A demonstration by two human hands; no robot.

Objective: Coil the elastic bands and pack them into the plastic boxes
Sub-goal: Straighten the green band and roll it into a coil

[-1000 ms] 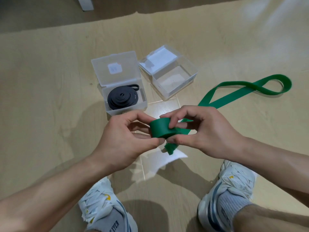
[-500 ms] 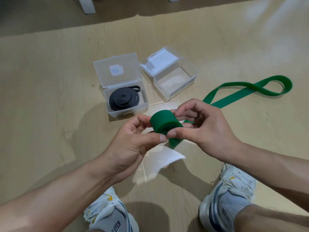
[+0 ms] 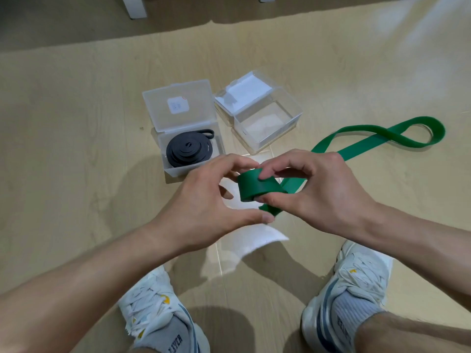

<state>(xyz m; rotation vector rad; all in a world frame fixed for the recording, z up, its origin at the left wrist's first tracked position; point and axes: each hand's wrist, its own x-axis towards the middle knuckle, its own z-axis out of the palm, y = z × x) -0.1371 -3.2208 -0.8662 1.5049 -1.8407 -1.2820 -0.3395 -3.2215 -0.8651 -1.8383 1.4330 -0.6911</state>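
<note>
A wide green elastic band (image 3: 257, 188) is partly rolled into a thick coil held above the floor. My right hand (image 3: 318, 189) pinches the coil between thumb and fingers. My left hand (image 3: 204, 202) cups the coil's left end, fingertips at its top edge and thumb just below it. The band's loose tail (image 3: 377, 138) trails right across the floor and ends in a loop. A clear plastic box (image 3: 186, 169) with its lid up holds a coiled black band (image 3: 188, 150). Beside it a second clear box (image 3: 285, 121) stands open with nothing inside.
The floor is pale wood-look vinyl. A white paper slip (image 3: 252, 239) lies under my hands. My two white sneakers (image 3: 163, 312) (image 3: 354, 281) stand at the bottom. White furniture legs (image 3: 133, 6) rise at the top left.
The green coil has turned in my hands and its flat side now faces me. My left thumb has slid off the coil to just below it. The view has shifted slightly.
</note>
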